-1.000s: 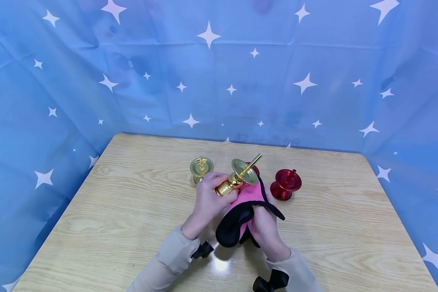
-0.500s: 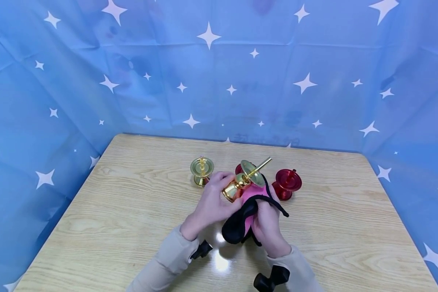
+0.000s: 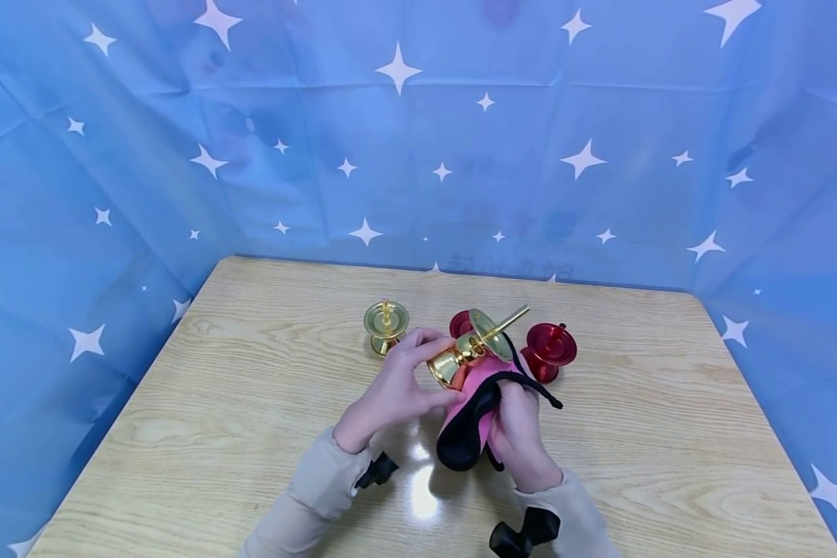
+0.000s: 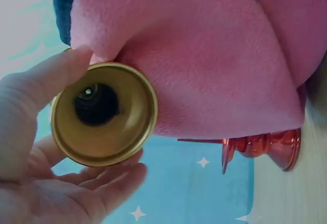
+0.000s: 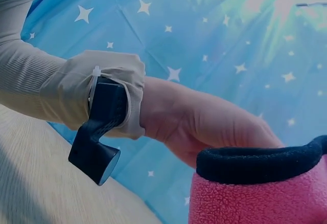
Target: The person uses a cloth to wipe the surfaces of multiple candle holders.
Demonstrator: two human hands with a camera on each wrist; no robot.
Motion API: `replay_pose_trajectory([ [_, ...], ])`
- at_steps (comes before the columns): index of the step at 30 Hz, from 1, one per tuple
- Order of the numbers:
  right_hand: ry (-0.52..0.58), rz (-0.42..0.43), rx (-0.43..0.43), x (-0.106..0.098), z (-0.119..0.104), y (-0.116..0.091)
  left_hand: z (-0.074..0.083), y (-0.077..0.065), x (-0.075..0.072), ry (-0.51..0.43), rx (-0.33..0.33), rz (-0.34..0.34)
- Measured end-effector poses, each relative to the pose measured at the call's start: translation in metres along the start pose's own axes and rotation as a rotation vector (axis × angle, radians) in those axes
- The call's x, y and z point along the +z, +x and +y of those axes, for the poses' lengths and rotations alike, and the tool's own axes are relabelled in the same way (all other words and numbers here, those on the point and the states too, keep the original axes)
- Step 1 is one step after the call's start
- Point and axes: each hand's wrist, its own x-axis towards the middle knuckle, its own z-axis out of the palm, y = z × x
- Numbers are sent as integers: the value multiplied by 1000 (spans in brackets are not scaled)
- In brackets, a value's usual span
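My left hand (image 3: 403, 380) grips a tilted gold candlestick (image 3: 446, 367) by its base, its spike pointing up and to the right. The left wrist view looks into the hollow underside of this candlestick (image 4: 135, 134), between my thumb and fingers. My right hand (image 3: 518, 428) holds a pink cloth with black edging (image 3: 459, 446) against the candlestick's far side. Folds of the cloth hide the right fingertips. In the right wrist view the cloth (image 5: 255, 202) fills the lower right corner, in front of my left hand (image 5: 209, 119).
Another gold candlestick (image 3: 386, 319) stands upright to the left. One red candlestick (image 3: 551, 346) stands at the right, and another red one (image 3: 460, 322) is partly hidden behind the held candlestick. The wooden table (image 3: 251, 372) meets a blue star-patterned curtain (image 3: 418, 194) behind.
The held candlestick and the cloth have moved slightly right, and the candlestick leans further over. More of the rear red candlestick shows. The left fingers have spread wider around the base.
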Motion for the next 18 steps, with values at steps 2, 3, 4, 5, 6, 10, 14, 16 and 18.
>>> replay_pose_trajectory([
  [2,-3,-4,-2,0,-1,-1,-1,0,2,-47,20,51],
  [3,-5,-7,-7,1,0,-1,-2,0,3,-82,25,76],
  [4,-3,-13,-10,1,0,-1,-2,-1,4,-116,25,104],
  [5,-1,-18,-21,1,0,-2,-2,-1,5,-157,25,130],
  [6,6,-28,-33,2,1,-2,-2,-1,7,-198,22,152],
  [10,44,-38,-72,4,2,-3,1,-2,15,-359,-8,225],
  [14,52,-20,-76,6,2,-4,3,-3,23,-457,4,287],
  [16,56,0,-68,6,2,-5,4,-4,27,-475,16,301],
  [18,58,22,-72,7,2,-6,4,-5,30,-494,28,305],
])
